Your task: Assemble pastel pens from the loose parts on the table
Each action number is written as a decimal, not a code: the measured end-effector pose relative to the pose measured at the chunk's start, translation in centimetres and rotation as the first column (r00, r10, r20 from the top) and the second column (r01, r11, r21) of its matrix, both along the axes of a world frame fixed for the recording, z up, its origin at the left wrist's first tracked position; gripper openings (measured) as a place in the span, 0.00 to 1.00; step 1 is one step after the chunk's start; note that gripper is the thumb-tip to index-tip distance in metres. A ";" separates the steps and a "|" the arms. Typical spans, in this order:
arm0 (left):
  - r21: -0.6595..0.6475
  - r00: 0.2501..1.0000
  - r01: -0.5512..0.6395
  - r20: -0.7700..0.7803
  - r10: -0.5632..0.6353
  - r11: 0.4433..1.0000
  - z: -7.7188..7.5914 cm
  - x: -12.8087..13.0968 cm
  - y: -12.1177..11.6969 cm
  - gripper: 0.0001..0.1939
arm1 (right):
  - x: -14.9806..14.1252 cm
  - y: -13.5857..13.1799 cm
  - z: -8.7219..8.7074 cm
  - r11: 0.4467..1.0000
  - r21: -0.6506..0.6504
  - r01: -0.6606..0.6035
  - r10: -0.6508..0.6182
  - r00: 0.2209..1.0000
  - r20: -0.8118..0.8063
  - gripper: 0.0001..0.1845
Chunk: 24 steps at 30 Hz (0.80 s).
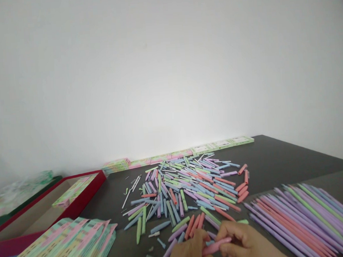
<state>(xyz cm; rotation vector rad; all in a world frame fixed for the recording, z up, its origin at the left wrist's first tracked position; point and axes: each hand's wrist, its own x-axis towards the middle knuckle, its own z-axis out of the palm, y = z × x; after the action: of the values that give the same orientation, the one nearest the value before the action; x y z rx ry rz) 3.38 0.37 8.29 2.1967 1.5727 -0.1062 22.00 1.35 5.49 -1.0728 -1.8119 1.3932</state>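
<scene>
My two hands meet at the bottom edge of the view over a dark table (279, 156). My left hand (189, 254) and my right hand (245, 242) both have their fingers closed on one pink pen piece (216, 246) held between them. Just beyond the hands lies a wide scatter of pastel pen parts (190, 186), pink, blue, purple and green, with several thin white refills among them. To the right of my right hand lies a sheaf of long pastel pen barrels (306, 213), laid side by side.
A stack of flat pastel packaging cards (65, 245) lies at the bottom left. Behind it stands a red tray (85, 197) holding more cards. Flat boxes (219, 144) line the table's far edge against a white wall.
</scene>
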 end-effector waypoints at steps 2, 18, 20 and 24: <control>0.004 1.000 0.013 -0.019 -0.013 1.000 0.1 0.1 0.0 0.20 | 0.1 0.1 -0.3 0.998 0.065 -0.001 -0.003 0.998 0.066 0.02; 0.132 0.990 0.116 -0.099 -0.103 0.984 -1.4 -0.1 -0.2 0.12 | 0.1 0.0 0.1 0.928 0.359 -0.099 -0.081 0.887 0.454 0.05; 0.163 0.987 0.137 -0.104 -0.121 0.977 -1.4 -0.1 -0.2 0.10 | 0.0 0.0 0.3 0.943 0.314 -0.112 -0.044 0.891 0.451 0.03; 0.198 0.980 0.181 -0.119 -0.159 0.963 -1.4 0.0 -0.1 0.08 | -0.2 -0.3 1.0 0.976 0.160 -0.148 0.058 0.884 0.463 0.14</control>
<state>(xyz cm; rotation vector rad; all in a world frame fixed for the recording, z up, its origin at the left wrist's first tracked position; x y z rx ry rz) 3.35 0.24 6.89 2.5259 1.5047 -0.1113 21.80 1.07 6.47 -1.2946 -2.3168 1.0482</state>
